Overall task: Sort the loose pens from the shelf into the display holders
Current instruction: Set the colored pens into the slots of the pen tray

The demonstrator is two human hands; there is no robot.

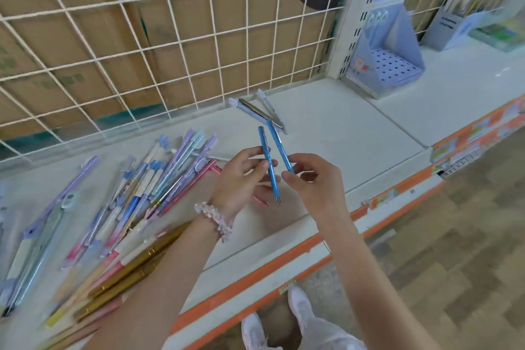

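My left hand (244, 179) pinches a blue pen (270, 170) held upright above the white shelf (326, 128). Just right of it, my right hand (315, 182) pinches a second blue pen (279, 148) by its lower end. A pink pen (218, 170) lies under my left hand. A large heap of loose pens (119, 202) in purple, blue, pink and gold covers the shelf's left part. A few more pens (255, 109) lie by the wire grid. A light-blue display holder (395, 71) with a perforated top stands at the back right, with no pens in it.
A white wire grid (170, 45) backs the shelf, cardboard boxes behind it. More display boxes (466, 20) stand at the far right. The shelf's orange front edge (284, 267) runs diagonally, wood-pattern floor and my white shoes (298, 307) below.
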